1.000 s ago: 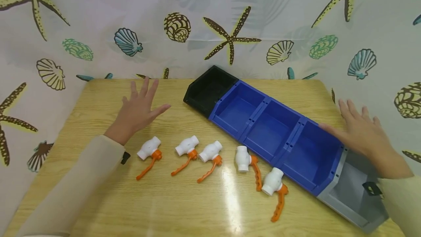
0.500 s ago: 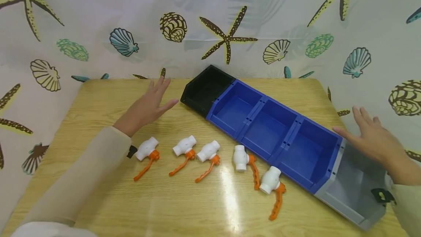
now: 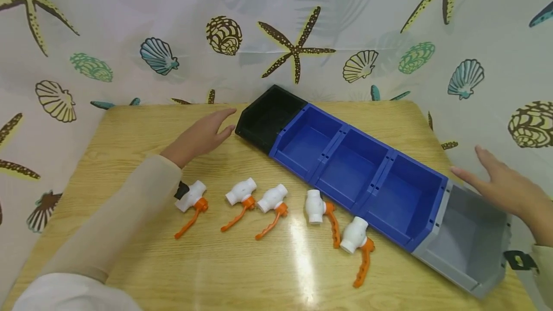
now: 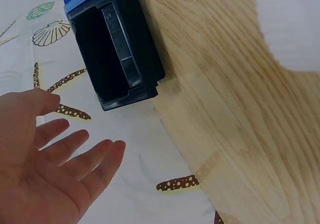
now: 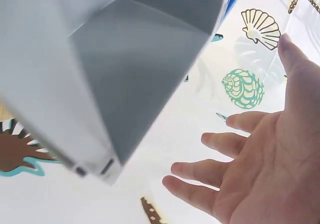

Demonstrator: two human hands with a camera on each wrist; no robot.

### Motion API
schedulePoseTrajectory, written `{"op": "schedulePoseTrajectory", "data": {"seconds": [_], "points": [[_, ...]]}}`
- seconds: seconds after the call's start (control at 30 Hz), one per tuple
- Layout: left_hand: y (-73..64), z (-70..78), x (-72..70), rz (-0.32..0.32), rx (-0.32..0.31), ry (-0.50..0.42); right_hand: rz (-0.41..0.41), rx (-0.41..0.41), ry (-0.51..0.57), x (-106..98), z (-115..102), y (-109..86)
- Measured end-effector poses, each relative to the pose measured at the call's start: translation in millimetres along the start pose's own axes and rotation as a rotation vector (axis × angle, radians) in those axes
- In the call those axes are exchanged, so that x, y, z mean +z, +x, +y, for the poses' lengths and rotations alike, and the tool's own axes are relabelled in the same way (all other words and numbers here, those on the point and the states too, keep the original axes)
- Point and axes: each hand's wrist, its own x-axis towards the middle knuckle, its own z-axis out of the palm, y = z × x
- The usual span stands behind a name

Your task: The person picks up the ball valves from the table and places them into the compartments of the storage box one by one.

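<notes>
My left hand [image 3: 203,136], fingers loosely bent and holding nothing, is beside the black bin [image 3: 270,116] at the far end of a joined row of bins. In the left wrist view its fingers are spread apart below that bin's opening. At the row's near right end, my right hand [image 3: 511,188] hovers by the grey bin [image 3: 464,229] with nothing in it. Three blue bins [image 3: 354,169] lie between. Several white ball valves with orange handles lie on the table in front: one [image 3: 242,191] near the middle, another [image 3: 355,235] nearest the blue bins, and the leftmost [image 3: 194,196] partly behind the left wrist strap.
The wooden table [image 3: 207,268] has a patterned cloth [image 3: 186,8] with shells and starfish hanging behind it and along its sides. The row of bins runs diagonally from back middle to front right.
My left hand has moved right toward the black bin, its fingers less spread. My right hand has moved right and slightly down. The valves and bins stay in place while the view shifts a little.
</notes>
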Motion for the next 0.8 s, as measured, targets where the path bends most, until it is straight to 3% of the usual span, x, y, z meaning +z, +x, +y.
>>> {"op": "schedulePoseTrajectory", "data": {"seconds": [0.3, 0.47, 0.7, 0.8], "points": [[16.0, -5.8, 3.9, -0.015, -0.063, -0.131, -0.102, 0.026, -0.055, -1.5, 3.3, 0.7], [25.6, -10.7, 7.5, -0.017, -0.084, -0.193, -0.118, 0.041, -0.054, 0.5, 6.1, 1.9], [45.3, -8.9, 11.1, 0.046, -0.094, -0.331, -0.032, 0.0, -0.03, 5.3, 12.9, 0.8], [51.6, -6.0, 11.7, 0.042, -0.096, -0.359, -0.01, -0.029, -0.019, 6.1, 15.0, 0.9]]}}
